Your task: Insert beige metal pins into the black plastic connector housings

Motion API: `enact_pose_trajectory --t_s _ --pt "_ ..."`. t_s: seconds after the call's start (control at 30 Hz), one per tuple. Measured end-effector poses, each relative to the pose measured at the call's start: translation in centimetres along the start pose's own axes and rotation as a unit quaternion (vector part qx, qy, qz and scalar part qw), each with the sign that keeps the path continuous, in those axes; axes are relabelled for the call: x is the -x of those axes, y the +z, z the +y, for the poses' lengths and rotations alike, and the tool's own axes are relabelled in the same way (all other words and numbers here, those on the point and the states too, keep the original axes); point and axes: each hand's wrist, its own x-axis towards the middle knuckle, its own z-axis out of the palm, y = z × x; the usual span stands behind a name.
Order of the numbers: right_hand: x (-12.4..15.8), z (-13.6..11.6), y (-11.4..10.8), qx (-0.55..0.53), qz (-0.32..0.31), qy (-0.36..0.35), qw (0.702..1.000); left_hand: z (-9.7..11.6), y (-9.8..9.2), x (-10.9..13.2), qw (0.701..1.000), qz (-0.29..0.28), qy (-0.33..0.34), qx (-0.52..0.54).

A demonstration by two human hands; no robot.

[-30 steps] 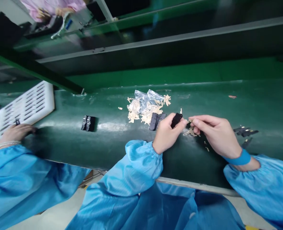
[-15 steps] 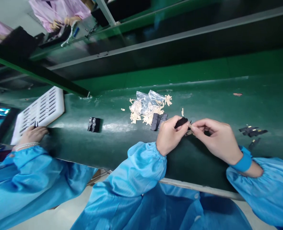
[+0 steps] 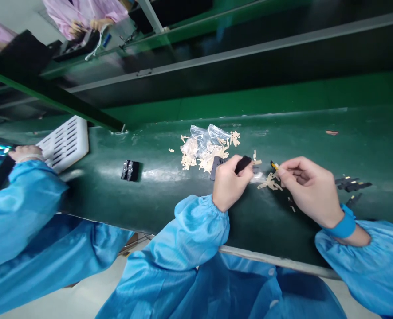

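My left hand [image 3: 231, 181] is closed round a small black block-like part [image 3: 243, 164], which sticks up from between thumb and fingers. A pale strip [image 3: 257, 162] shows just past its fingertips. To the right and apart from it, my right hand [image 3: 308, 188] pinches a small black-and-yellow piece [image 3: 274, 165]; its exact kind is too small to make out. Below that piece lies a little pile of flat cream-coloured pieces [image 3: 269, 181]. Flat dark grey plates [image 3: 215, 167] lie partly hidden behind my left hand.
Clear plastic bags [image 3: 199, 135] lie among more cream pieces [image 3: 207, 163]. Several slim black parts [image 3: 352, 184] rest at the right, a black block [image 3: 130, 171] at the left. A co-worker's hand [image 3: 26, 153] is near a white slotted tray [image 3: 68, 141].
My hands have moved apart, uncovering the small pile of cream pieces. The black-and-yellow piece now shows in my right fingers. The co-worker's hand has shifted up and left, off the tray's near edge.
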Motion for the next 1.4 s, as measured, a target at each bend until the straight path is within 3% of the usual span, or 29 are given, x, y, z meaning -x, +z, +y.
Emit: enact_pose_trajectory --t_s 0.07,0.17,0.37,0.5,0.57,0.7,0.87,1.0,1.2,1.3,1.4 --pt "-0.2 -0.1 -0.1 -0.006 0.002 0.009 1.000 -0.1 -0.1 -0.1 0.999 0.001 0.013 -0.031" --pt "-0.4 -0.2 -0.2 0.009 -0.014 0.014 1.000 -0.1 -0.1 0.0 0.997 -0.054 0.044 -0.043" --pt "-0.2 -0.2 -0.5 0.044 -0.045 -0.007 0.998 0.4 -0.2 -0.1 0.992 -0.108 0.015 0.071" --pt "-0.2 -0.3 -0.6 0.063 -0.063 -0.040 0.995 0.6 -0.3 -0.3 0.986 -0.142 0.011 0.090" --pt "-0.2 -0.3 -0.5 0.088 -0.056 -0.064 0.992 0.6 -0.2 -0.2 0.986 -0.137 -0.007 0.090" --pt "-0.1 -0.6 -0.3 0.167 0.030 -0.139 0.976 0.6 0.0 0.0 0.991 -0.109 -0.025 0.073" --pt "0.4 -0.7 -0.1 0.173 -0.025 -0.180 0.968 0.8 0.0 0.5 0.993 -0.112 0.022 0.042" --pt "0.6 -0.6 -0.1 0.182 -0.036 -0.159 0.970 0.7 0.1 0.7 0.992 -0.109 0.061 0.015" --pt "0.3 -0.6 -0.2 0.170 -0.033 -0.131 0.976 0.8 0.1 0.7 0.990 -0.128 0.044 0.027" --pt "-0.4 -0.4 -0.7 0.173 0.044 -0.104 0.979 1.0 -0.2 0.2 0.993 -0.102 0.010 0.062" --pt "-1.1 -0.1 -1.3 0.175 0.117 -0.077 0.975 1.0 -0.7 -0.5 0.997 -0.009 -0.029 0.078"
